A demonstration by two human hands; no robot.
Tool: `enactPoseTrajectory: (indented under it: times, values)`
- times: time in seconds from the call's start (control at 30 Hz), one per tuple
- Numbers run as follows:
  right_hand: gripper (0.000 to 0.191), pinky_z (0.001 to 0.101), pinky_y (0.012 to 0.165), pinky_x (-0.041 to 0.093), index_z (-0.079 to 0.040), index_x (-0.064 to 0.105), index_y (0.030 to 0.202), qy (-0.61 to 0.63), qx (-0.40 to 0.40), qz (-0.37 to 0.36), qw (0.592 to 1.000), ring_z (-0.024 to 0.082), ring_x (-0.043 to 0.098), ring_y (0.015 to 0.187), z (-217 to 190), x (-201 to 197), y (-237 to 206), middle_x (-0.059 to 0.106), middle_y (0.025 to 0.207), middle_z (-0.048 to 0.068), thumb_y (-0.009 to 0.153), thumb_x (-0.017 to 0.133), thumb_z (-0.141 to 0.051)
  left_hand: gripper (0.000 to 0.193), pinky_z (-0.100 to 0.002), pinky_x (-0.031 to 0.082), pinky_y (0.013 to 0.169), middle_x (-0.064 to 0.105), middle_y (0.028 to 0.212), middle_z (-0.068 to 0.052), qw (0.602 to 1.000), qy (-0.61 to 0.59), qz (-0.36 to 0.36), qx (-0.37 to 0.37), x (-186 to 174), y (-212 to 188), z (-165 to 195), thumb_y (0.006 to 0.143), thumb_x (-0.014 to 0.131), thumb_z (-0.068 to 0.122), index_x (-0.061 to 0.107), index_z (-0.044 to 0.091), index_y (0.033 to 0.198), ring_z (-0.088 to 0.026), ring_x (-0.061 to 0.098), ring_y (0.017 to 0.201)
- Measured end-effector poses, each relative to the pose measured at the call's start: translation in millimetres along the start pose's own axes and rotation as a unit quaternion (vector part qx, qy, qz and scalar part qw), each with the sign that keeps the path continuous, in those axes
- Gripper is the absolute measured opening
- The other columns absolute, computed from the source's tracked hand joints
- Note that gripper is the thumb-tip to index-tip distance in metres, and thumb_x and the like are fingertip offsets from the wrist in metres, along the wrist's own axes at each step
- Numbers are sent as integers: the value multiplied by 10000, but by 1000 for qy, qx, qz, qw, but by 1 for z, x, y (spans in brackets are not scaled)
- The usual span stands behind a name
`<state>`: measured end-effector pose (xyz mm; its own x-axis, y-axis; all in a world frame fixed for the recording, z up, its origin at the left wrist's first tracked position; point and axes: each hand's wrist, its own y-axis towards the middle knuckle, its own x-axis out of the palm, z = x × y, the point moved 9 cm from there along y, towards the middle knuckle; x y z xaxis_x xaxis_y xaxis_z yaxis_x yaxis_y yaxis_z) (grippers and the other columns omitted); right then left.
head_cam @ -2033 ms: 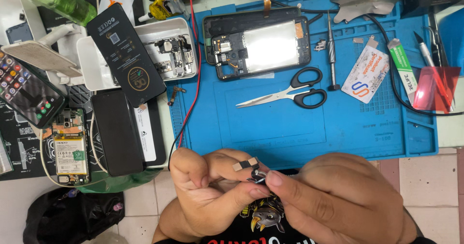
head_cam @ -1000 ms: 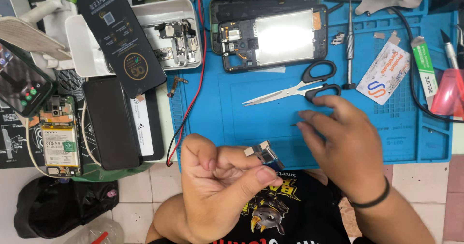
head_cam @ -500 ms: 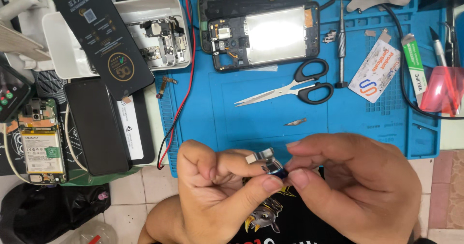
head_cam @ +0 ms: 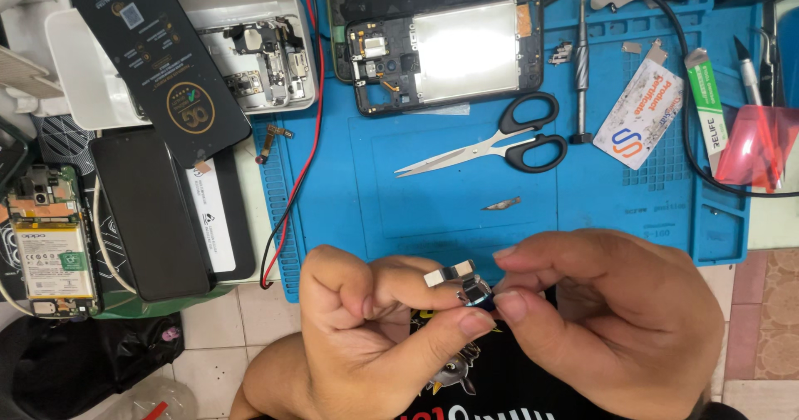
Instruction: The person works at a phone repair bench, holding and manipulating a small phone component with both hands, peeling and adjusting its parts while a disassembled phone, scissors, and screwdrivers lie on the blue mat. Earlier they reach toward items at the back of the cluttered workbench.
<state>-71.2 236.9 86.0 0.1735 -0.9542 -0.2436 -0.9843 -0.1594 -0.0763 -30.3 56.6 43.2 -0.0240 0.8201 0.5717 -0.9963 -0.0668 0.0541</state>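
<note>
Both hands meet just below the blue mat [head_cam: 466,212]: left hand [head_cam: 374,337] and right hand [head_cam: 607,320] pinch a small metal part [head_cam: 466,285] between fingertips. Beyond the mat's left corner, a white tray [head_cam: 83,79] holds phone parts; a white-and-orange packet [head_cam: 645,112] lies on its right.

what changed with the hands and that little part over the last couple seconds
A second ago the right hand had let go and reached out over the blue mat; it has come back, and its fingertips pinch the small metal part again beside the left hand, which kept its grip throughout. The scissors, opened phone and screwdriver lie as before.
</note>
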Motion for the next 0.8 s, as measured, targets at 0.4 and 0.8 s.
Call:
enactPoseTrajectory:
  times: [0.4, 0.8]
  values:
    - [297, 212, 682, 612, 33, 695, 1112, 71, 17, 2, 997, 83, 749, 827, 4, -1, -8, 777, 921, 89, 827, 777, 25, 601, -382, 633, 930, 723, 1088, -272, 997, -52, 7, -48, 5, 0, -6, 902, 728, -261, 277, 89, 1091, -246, 733, 1029]
    - [314, 223, 711, 636, 28, 700, 1135, 68, 28, 7, 997, 95, 772, 820, 8, -5, -17, 779, 888, 77, 833, 783, 14, 557, -393, 646, 869, 705, 1101, -313, 994, -84, -40, -62, 13, 5, -4, 962, 655, -246, 244, 105, 1096, -288, 742, 1002]
